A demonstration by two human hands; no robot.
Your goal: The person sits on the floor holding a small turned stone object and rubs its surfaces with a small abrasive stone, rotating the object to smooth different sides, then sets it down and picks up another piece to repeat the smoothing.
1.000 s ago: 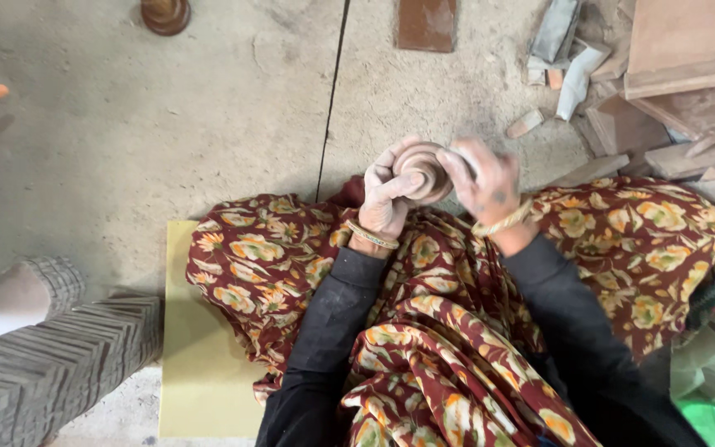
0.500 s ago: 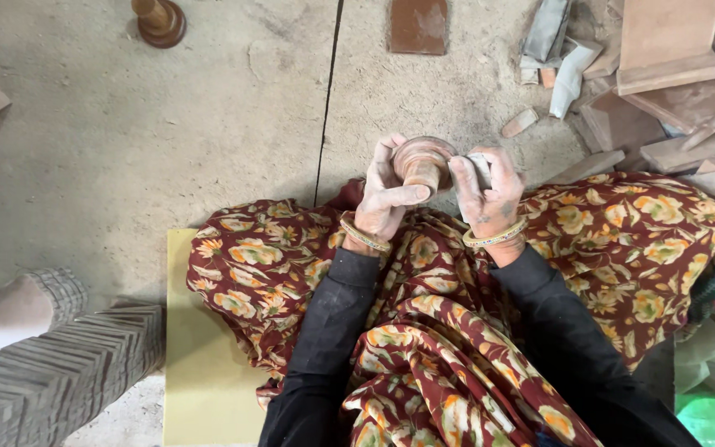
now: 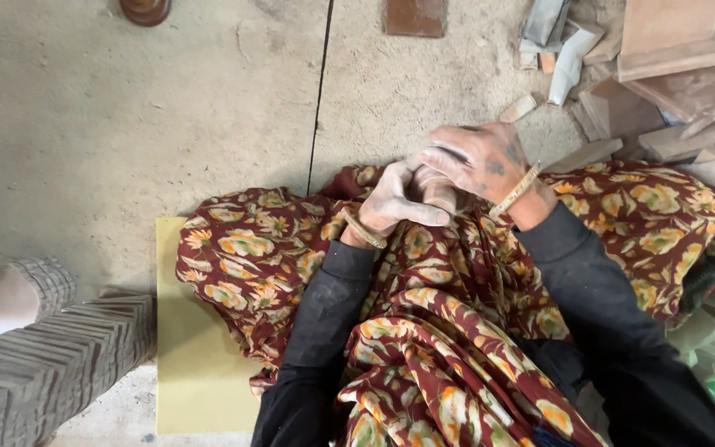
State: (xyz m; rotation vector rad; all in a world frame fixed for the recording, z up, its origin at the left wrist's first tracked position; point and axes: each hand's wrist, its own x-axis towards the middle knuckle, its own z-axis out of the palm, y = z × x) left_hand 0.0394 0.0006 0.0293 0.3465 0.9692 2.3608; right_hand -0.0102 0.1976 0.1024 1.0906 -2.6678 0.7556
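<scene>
Both hands are wrapped tight round a small clay pot (image 3: 440, 194): left hand (image 3: 395, 203) cups it from below, right hand (image 3: 477, 161) closes over its top. Pot's mostly hidden between the palms, just above the floral skirt (image 3: 457, 331).

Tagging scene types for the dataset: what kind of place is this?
Probably a small floor-level pottery or clay craft workshop. The left hand and right hand, both dusted with clay, enclose a small clay piece over the lap. Clay-coloured slabs lie piled on a bare concrete floor, with stacked grey ridged tiles nearby.
</scene>
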